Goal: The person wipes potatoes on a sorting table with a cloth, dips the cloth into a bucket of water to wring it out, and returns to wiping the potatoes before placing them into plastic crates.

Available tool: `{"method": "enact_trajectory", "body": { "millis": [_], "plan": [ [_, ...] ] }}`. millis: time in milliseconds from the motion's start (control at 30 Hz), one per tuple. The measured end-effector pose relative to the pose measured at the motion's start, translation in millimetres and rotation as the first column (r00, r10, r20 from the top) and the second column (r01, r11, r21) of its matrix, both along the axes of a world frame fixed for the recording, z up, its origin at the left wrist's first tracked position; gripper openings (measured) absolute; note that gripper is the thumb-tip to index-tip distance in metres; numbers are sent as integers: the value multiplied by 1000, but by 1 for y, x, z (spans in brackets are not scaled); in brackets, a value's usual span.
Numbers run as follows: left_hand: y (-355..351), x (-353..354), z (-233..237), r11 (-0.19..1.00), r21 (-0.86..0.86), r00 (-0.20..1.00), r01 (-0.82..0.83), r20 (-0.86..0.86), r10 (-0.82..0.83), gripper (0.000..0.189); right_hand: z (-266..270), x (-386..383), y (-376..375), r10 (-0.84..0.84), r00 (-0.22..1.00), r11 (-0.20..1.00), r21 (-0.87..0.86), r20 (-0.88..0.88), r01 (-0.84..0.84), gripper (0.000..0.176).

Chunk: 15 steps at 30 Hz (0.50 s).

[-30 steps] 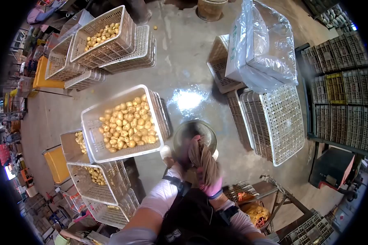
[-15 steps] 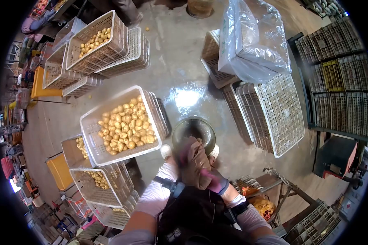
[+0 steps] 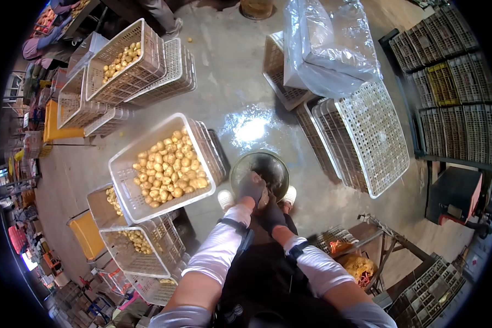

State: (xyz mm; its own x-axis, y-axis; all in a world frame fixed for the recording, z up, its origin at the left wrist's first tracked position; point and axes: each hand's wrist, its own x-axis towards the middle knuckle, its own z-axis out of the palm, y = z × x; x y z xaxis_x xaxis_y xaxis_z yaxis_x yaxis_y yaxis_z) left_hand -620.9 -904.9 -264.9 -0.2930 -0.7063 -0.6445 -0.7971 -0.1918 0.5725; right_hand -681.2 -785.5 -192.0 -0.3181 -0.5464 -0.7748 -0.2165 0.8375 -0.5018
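Below me a round dark bucket point(image 3: 281, 164) stands on the floor between my feet, its inside dark and partly hidden by my hands. My left hand point(image 3: 251, 186), in a dark glove, is closed over the bucket's near side. Beside it and a little nearer my body, my right hand point(image 3: 271, 214), also gloved, is closed too. A bunched brownish cloth point(image 3: 264, 198) shows between the two hands, mostly covered by them. To the left, a white plastic crate point(image 3: 121, 169) holds a heap of yellowish potatoes point(image 3: 169, 169).
More crates of potatoes point(image 3: 127, 59) stand at the upper left. On the right are stacked crates point(image 3: 374, 136) and a plastic-wrapped bundle point(image 3: 333, 49). Further right, a rack of crates point(image 3: 448, 82) stands. A metal frame point(image 3: 388, 235) is at the lower right. Another person's arm point(image 3: 52, 41) shows at the top left.
Both hands have moved forward and down over the bucket. The brown cloth, spread in front of my body before, is now bunched between my hands.
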Motion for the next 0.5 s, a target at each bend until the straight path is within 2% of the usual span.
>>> {"method": "enact_trajectory", "body": {
  "millis": [33,67,133,200,233,267,300,333,367,400,433,467,500],
  "plan": [
    [-2,-4,6,1000,0,1000,5,-6,-5,32,-9,4,4,-5,1000,1000,0,-6,5,113],
    [-5,-8,12,1000,1,1000,27,10,-27,38,-17,7,7,-54,994,997,-60,-91,49,112],
    [-5,-7,14,999,4,998,48,32,-48,43,-6,7,7,-106,980,989,-121,-166,87,111],
    [-9,-4,17,998,59,999,34,-28,-33,53,12,-3,8,-164,977,976,-124,137,181,105],
    [-14,2,8,999,42,999,33,-33,-31,53,17,-8,6,-160,978,974,-141,134,178,105],
    [-15,14,-5,993,50,986,103,-139,-95,59,23,-12,9,-284,903,926,-150,323,345,100],
    [-17,20,-9,983,53,957,177,-243,-160,65,30,-16,16,-383,777,856,-123,500,502,96],
    [-28,8,72,905,420,938,-67,-284,201,74,15,-25,27,-476,592,790,21,650,613,71],
    [-33,14,84,911,408,935,-60,-296,194,74,14,-33,40,-469,597,788,3,650,615,71],
    [-38,33,93,740,672,793,37,-470,388,78,16,-39,54,-371,41,719,259,928,645,65],
    [-46,42,109,515,828,599,221,-532,598,81,32,-45,49,-170,-543,712,484,822,509,60],
    [-52,45,123,491,839,588,234,-524,616,83,55,-51,55,-204,-360,705,391,911,591,60],
    [-54,43,124,504,829,583,243,-540,607,83,87,-50,51,-190,-350,711,374,917,595,60]
  ]
}}
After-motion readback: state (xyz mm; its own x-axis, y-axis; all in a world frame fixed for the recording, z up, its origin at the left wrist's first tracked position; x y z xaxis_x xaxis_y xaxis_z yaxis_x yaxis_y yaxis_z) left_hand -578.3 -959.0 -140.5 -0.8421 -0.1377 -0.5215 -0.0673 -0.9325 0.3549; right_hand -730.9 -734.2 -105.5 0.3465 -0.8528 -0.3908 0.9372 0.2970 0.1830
